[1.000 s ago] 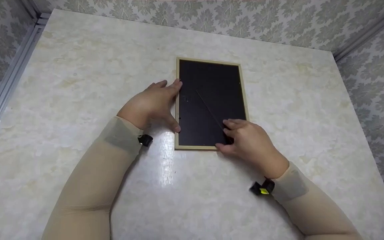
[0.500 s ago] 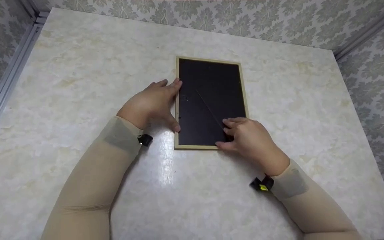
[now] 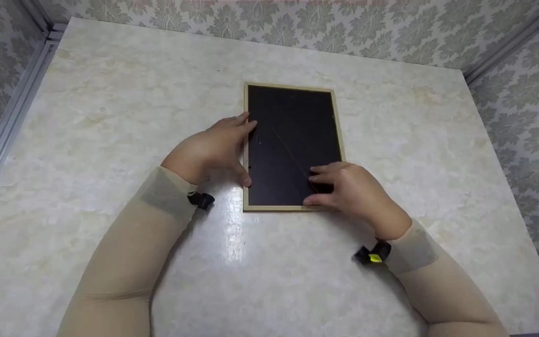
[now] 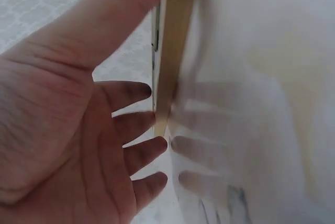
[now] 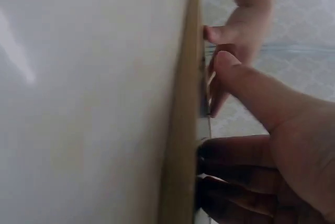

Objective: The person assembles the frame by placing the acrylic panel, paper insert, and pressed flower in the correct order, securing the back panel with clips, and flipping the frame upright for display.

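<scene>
A picture frame [image 3: 246, 154] with a pale wooden border and a black back panel [image 3: 293, 112] lies back side up on the table. A thin diagonal line runs over the panel to the fingers of my right hand [image 3: 353, 194]. These fingers touch the panel near its lower right corner, slightly bent, while the thumb stands apart from them over the lower border. My left hand [image 3: 208, 147] rests along the left border, thumb and fingers spread. The left wrist view shows its fingers [image 4: 136, 127] fairly straight beside the frame's edge. What lies under the right fingertips is hidden.
The pale marbled table [image 3: 134, 79] extends around the frame on every side. Patterned wall panels [image 3: 260, 18] border it at the back and right, and a metal rail [image 3: 7, 126] runs along the left. A black wrist camera [image 3: 201, 200] sits on my left wrist.
The right thumb and fingers have spread a little farther apart. My left fingertips have shifted slightly on the border. The frame stays where it is on the table.
</scene>
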`<state>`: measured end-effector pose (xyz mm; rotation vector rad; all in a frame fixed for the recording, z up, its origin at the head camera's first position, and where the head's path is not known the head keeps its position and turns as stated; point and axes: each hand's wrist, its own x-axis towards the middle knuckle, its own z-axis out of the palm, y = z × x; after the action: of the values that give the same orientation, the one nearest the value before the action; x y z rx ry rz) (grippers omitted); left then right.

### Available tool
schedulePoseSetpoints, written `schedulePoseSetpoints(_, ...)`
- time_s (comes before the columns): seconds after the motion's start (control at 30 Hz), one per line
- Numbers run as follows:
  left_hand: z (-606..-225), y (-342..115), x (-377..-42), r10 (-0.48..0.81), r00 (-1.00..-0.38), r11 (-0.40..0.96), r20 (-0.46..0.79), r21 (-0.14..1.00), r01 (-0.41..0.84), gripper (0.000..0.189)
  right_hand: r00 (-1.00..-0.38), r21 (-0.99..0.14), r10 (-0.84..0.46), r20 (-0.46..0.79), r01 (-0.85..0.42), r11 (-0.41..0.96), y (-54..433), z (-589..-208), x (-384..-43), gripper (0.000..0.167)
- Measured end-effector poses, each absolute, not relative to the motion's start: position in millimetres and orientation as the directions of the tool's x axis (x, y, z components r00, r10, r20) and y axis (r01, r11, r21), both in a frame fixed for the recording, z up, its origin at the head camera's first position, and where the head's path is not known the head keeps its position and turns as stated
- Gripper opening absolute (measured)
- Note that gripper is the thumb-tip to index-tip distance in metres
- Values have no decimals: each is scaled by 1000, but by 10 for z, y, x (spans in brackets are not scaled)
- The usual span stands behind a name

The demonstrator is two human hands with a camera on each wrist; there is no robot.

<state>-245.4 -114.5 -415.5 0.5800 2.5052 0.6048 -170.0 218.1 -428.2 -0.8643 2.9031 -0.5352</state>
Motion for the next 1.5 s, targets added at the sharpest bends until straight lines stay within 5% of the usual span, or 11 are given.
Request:
schedulePoseSetpoints(0.27, -4282, -1153, -2535, 367, -889, 707, -273, 703, 76, 97, -932, -422, -300, -201, -194, 886, 2186, -4280, -1754, 106)
schedulePoseSetpoints(0.47, -4384, -1122, -2558, 254, -918, 476, -305, 866, -156, 64, -938, -482, -229, -260, -79, 872, 2214, -4290, -1747, 109)
schedulePoseSetpoints(1.0, -4383, -1029, -2567, 161, -962, 486, -221, 866, -118, 50, -970, -639, -155, -186, 0, 769, 2183, -4377, -1766, 88)
schedulePoseSetpoints(1.5, -4372, -1070, -2568, 111, -967, 296, -229, 937, -188, 53, -992, -735, -122, -40, -54, 675, 2164, -4405, -1789, 80)
